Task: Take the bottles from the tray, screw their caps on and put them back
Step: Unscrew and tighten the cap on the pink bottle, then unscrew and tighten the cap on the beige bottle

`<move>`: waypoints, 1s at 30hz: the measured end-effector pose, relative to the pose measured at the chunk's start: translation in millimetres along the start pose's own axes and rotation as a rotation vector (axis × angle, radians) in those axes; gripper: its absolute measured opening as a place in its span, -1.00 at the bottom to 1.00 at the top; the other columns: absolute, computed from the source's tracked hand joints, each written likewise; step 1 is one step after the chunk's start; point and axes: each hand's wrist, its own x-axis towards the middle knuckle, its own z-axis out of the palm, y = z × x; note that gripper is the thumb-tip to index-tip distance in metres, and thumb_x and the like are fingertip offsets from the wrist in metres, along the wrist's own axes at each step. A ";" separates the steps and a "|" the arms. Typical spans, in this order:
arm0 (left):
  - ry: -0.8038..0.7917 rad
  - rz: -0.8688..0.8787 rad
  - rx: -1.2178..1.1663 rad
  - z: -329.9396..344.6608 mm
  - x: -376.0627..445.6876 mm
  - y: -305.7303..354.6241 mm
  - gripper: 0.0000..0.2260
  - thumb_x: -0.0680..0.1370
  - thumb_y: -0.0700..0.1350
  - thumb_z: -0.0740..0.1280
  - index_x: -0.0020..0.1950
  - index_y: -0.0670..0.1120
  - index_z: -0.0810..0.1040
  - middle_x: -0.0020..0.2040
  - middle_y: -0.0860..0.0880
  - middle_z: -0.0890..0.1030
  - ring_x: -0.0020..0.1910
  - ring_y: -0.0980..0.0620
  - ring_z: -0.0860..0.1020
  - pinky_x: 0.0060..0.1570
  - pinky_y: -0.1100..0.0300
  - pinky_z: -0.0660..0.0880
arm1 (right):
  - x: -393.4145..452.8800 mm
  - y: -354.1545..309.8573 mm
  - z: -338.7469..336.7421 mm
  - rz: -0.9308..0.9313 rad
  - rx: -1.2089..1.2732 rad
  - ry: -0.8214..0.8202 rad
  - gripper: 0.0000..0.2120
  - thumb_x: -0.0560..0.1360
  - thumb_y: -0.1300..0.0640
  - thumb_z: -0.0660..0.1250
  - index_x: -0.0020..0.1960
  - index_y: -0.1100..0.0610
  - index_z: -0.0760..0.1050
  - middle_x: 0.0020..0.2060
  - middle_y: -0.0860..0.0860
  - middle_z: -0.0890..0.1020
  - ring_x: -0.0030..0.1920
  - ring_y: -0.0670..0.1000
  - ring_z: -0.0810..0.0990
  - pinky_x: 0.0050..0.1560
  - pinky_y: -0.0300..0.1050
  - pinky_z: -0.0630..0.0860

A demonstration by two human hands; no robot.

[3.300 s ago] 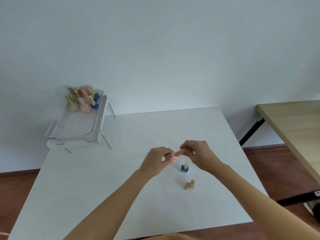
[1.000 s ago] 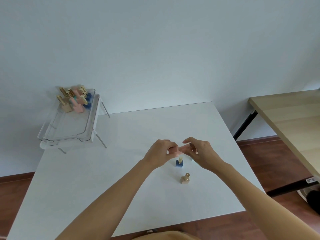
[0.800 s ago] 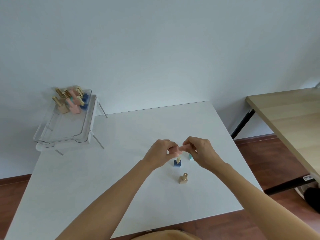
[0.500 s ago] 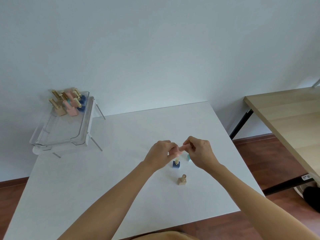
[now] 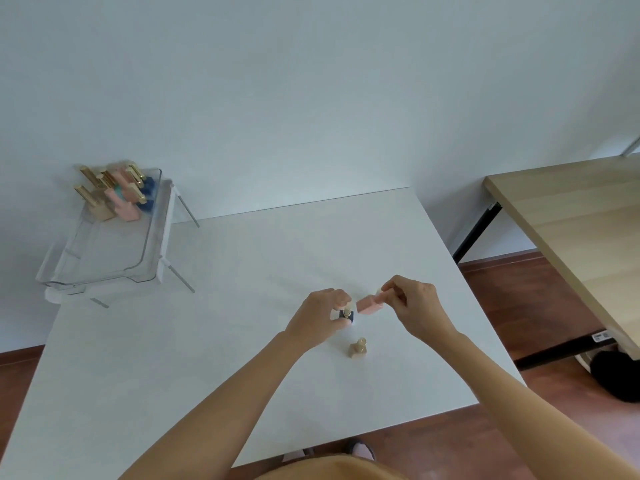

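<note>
My right hand [image 5: 415, 308] holds a pink bottle [image 5: 370, 304] by its cap end, tilted, a little above the white table [image 5: 207, 341]. My left hand [image 5: 320, 317] is to the left of it, its thumb and fingers closed around a small blue bottle [image 5: 347, 315] that stands on the table with its pale neck showing. A beige bottle without a cap [image 5: 357, 348] stands alone just in front of both hands. At the far left, the clear tray [image 5: 150, 233] sits on a wire stand, with several gold-capped bottles [image 5: 117, 195] at its far end.
A wooden table [image 5: 571, 237] with black legs stands to the right, across a gap of brown floor. A dark object [image 5: 616, 375] lies on the floor under it. A pale wall runs right behind the white table.
The hands were joined on the pink bottle; now they have parted. The right hand keeps the pink bottle and the left has dropped onto the blue bottle.
</note>
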 end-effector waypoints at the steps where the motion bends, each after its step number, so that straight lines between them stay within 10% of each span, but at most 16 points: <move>1: -0.025 -0.025 0.005 5.5 -2.9 -6.0 -0.74 0.42 -0.19 0.45 0.10 -0.11 0.58 0.00 -0.03 0.64 -0.02 0.05 0.58 0.06 0.13 0.54 | -1.6 7.0 -1.1 0.031 -0.028 -0.002 -0.90 0.51 0.24 0.29 -0.16 0.13 0.54 -0.34 0.01 0.66 -0.45 -0.09 0.43 -0.42 -0.30 0.39; 5: -0.164 -0.107 0.019 32.0 -12.2 -20.5 -0.72 0.39 -0.21 0.47 0.08 -0.15 0.56 0.03 -0.08 0.62 0.03 -0.03 0.56 0.12 0.05 0.52 | -6.7 30.0 2.8 0.115 -0.197 -0.077 -0.85 0.57 0.24 0.19 -0.03 0.24 0.54 -0.24 0.07 0.65 -0.25 0.13 0.58 -0.21 0.08 0.58; 12: -0.198 -0.203 0.036 73.3 -15.6 -27.5 -0.68 0.35 -0.16 0.52 0.07 -0.13 0.57 0.02 -0.07 0.64 0.00 -0.06 0.59 0.08 0.01 0.54 | -12.2 43.0 25.0 0.160 -0.403 -0.217 -0.81 0.48 0.43 0.15 -0.03 0.26 0.49 -0.38 -0.18 0.55 -0.27 0.18 0.57 -0.30 0.00 0.54; 16: -0.148 -0.214 0.064 85.4 -14.8 -29.3 -0.76 0.38 -0.13 0.50 0.01 -0.10 0.60 -0.02 -0.05 0.63 -0.04 -0.04 0.60 0.01 0.07 0.56 | -10.7 44.4 33.8 0.161 -0.484 -0.295 -0.76 0.42 0.47 0.09 -0.08 0.22 0.45 -0.12 0.07 0.67 -0.30 0.15 0.49 -0.32 -0.02 0.49; 23: -0.094 -0.196 0.094 86.5 -14.5 -31.2 -0.86 0.48 -0.11 0.41 -0.02 -0.14 0.58 -0.04 -0.09 0.63 -0.02 -0.06 0.60 -0.01 0.08 0.55 | -5.4 45.7 41.1 0.111 -0.584 -0.314 -0.93 0.54 0.26 0.21 -0.11 0.21 0.43 -0.19 0.17 0.62 -0.33 0.13 0.41 -0.36 -0.07 0.34; 30: -0.020 -0.138 -0.020 60.7 -20.1 -22.7 -0.89 0.49 -0.16 0.39 -0.07 -0.20 0.55 -0.17 -0.15 0.65 -0.17 -0.13 0.59 -0.03 0.03 0.55 | -9.3 22.4 27.2 -0.039 -0.594 -0.229 -0.57 0.48 -0.02 0.36 0.31 0.03 0.37 0.05 0.04 0.59 0.07 0.12 0.45 0.09 -0.07 0.42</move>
